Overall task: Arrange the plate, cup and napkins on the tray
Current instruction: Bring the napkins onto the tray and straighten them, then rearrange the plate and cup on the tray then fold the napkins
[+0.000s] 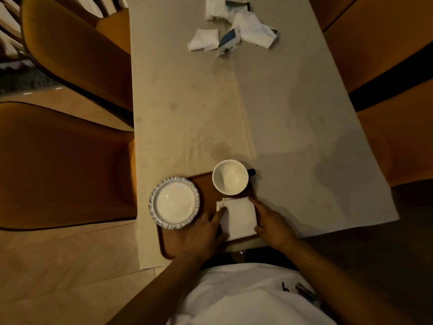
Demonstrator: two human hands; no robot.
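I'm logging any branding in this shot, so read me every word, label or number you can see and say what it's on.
No text here can be read.
White shirt: a small dark print near its right edge, too blurred to read.
Blue and white packet among the crumpled napkins at the far end of the table: any printing is too small to read.
Plate, cup, folded napkin: no text visible.

Both hands (pixel 236 227) flank the napkin (pixel 240 218) on the tray (pixel 207 186).

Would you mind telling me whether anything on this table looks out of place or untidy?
Yes: crumpled white napkins and torn wrappers lie scattered at the table's far end, away from the brown tray. The blue-rimmed white plate also overhangs the tray's left edge.
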